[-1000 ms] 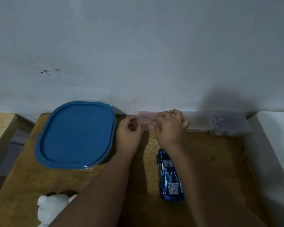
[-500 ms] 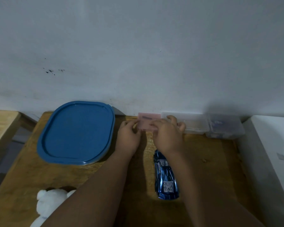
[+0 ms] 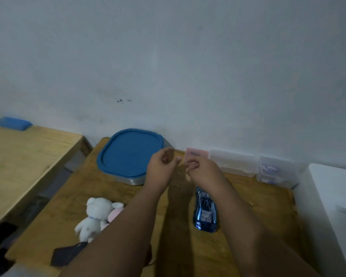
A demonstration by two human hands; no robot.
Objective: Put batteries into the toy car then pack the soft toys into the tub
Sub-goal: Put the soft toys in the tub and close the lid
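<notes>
From the left, the soft toys [image 3: 96,214] lie on the bench [image 3: 64,206] and the tub [image 3: 128,156] sits lidded by the wall, so packing waits; I judge you are at the battery step. Your left hand [image 3: 161,166] and right hand [image 3: 203,171] hover with curled fingers before the pink case [image 3: 197,153], too blurred to tell whether either holds a battery. Next, bring cells down to the toy car [image 3: 206,213] under your right wrist; open bench lies between your arms, while clear boxes [image 3: 234,162] crowd the right.
</notes>
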